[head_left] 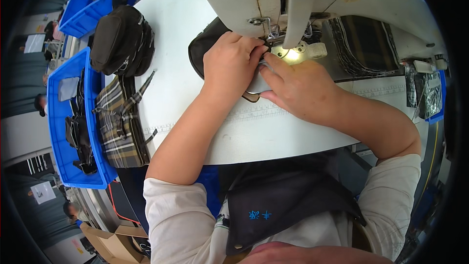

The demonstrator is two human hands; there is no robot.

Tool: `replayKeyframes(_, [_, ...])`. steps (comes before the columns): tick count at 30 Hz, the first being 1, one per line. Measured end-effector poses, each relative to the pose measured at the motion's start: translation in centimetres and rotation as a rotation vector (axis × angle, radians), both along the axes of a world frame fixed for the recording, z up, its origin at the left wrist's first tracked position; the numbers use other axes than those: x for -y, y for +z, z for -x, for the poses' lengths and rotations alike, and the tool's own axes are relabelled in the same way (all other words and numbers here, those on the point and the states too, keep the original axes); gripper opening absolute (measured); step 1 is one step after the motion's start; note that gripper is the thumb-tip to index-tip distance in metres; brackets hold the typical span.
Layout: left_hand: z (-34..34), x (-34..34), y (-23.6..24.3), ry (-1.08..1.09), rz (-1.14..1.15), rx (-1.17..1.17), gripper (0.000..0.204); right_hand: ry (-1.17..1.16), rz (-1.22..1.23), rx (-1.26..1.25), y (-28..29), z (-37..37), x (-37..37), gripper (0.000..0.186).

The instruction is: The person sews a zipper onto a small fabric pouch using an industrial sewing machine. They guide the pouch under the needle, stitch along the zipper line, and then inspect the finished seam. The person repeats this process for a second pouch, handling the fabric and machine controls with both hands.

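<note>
Black fabric [200, 51] lies on the white table under the head of a sewing machine [239, 0]. My left hand [228, 63] is over it, with the fingers closed on its edge close to the needle area. Right beside it, my right hand [305, 90] has its fingers bent, the fingertips almost touching those of the left. Between thumb and fingers of the right hand shows a smooth light grey piece [259, 84], its kind hard to make out. A small tan-edged bit [251, 97] sticks out below it. My fingers hide most of the seam area.
A black bag [117, 41] and a plaid fabric bag piece [119, 127] lie at the left table edge. Blue bins [105, 159] stand beyond, one with black pieces. Dark plaid panels [366, 44] are stacked right of the needle. A ruler strip [249, 113] crosses the table.
</note>
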State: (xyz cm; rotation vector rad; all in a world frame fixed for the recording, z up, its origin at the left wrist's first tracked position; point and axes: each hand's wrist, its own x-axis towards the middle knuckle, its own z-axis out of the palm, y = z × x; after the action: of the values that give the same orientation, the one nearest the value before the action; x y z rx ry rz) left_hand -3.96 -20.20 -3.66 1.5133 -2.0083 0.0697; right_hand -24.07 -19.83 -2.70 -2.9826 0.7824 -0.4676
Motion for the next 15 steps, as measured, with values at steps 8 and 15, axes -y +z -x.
replayKeyframes(8, [-0.8,-1.0,1.5,-0.092,-0.065,-0.056,0.018,-0.006,0.012,0.017,0.0,0.0,0.1,0.049])
replayKeyframes(15, [-0.2,-3.3,3.2,-0.121,-0.261,-0.032,0.038,0.026,-0.021,-0.044,0.4,0.7,0.2,0.048])
